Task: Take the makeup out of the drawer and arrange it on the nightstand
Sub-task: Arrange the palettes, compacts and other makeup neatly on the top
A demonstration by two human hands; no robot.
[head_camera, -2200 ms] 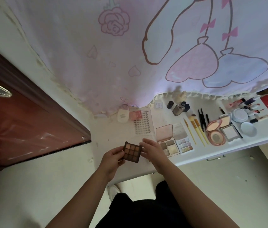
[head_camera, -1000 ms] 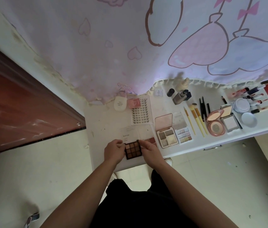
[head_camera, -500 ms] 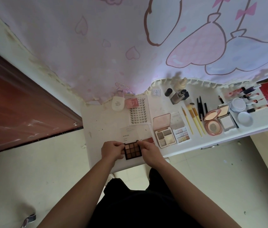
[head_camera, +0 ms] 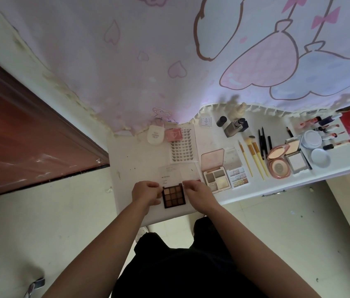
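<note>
Left hand (head_camera: 146,194) and right hand (head_camera: 197,196) pinch the eyeshadow palette (head_camera: 174,198), flat, pans facing up.

White nightstand (head_camera: 139,160), makeup-covered

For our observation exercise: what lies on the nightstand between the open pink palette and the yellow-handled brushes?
In the head view, a small glittery palette with a clear lid lies between the pink palette and the brushes.
</note>
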